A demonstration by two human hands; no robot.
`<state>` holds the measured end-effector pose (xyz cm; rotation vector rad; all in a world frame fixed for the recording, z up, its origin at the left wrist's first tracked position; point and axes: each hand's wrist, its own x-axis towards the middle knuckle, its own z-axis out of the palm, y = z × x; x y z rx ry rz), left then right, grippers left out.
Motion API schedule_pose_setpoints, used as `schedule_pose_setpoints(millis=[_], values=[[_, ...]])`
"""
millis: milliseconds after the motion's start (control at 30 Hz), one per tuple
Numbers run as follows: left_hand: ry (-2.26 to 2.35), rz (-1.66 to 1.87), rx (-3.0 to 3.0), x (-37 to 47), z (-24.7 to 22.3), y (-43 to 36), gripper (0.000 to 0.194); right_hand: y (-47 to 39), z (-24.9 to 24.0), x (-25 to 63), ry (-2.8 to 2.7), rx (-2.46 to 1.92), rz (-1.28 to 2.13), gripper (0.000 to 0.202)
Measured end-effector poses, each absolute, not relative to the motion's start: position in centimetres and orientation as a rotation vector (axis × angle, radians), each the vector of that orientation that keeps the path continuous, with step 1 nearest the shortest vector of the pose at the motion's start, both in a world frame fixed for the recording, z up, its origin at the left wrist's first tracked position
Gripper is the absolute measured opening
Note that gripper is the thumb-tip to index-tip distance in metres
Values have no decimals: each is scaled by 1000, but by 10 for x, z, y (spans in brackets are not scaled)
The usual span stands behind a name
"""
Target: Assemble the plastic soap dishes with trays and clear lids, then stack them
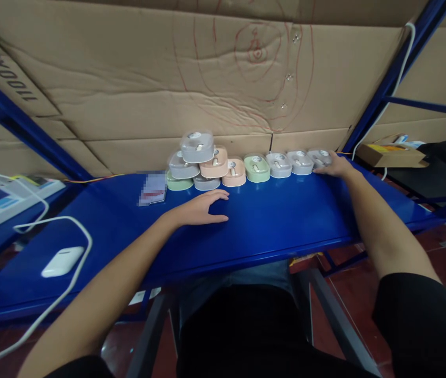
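A row of small rounded plastic cases with clear lids runs along the back of the blue table [278, 220]. My right hand [336, 166] is at the row's right end, its fingers and thumb around the side of the rightmost grey case [319, 157]. Beside that stand two more grey cases [300, 163], a green case [257, 168] and a peach case [234, 173]. At the left end, cases are stacked, with a grey case [198, 148] on top. My left hand [204, 207] is held in front of the stack, thumb and fingers apart, holding nothing.
A phone-like flat item [152, 188], partly blurred, lies left of the stack. Nearer me on the left are a white earbud case [62, 261] and a white cable [84, 231]. Cardboard [128, 79] closes off the back; blue posts [400, 68] frame the sides.
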<state>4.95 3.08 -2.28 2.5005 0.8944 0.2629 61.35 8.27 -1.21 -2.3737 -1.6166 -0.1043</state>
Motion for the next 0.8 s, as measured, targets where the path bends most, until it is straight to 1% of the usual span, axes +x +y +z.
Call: schedule_pose_setpoints(millis=[100, 233, 400, 433, 500, 533, 600, 667, 733, 800], values=[[891, 263, 2505, 49, -22, 31, 74, 89, -17, 608, -1608, -2338, 18, 108], [894, 264, 2504, 49, -22, 30, 74, 82, -19, 604, -1603, -2267, 82, 100], [906, 252, 2498, 51, -20, 29, 74, 68, 4, 600, -1495, -2299, 53, 104], [914, 244, 2495, 52, -19, 28, 75, 65, 11, 594, -1458, -2305, 5, 99], [930, 230, 2491, 52, -19, 28, 76, 61, 24, 570, -1433, -2236, -146, 82], [932, 224, 2493, 52, -19, 28, 76, 59, 29, 551, -1465, -2122, -259, 71], [924, 226, 2501, 52, -19, 27, 74, 57, 34, 503, -1702, -1838, -371, 64], [909, 241, 2501, 52, -20, 28, 73, 60, 32, 448, -2006, -1574, -269, 69], [895, 260, 2497, 52, -21, 28, 72, 69, 29, 396, -2194, -1396, -69, 86], [883, 276, 2503, 52, -22, 28, 70, 83, 29, 352, -2273, -1257, 113, 109]])
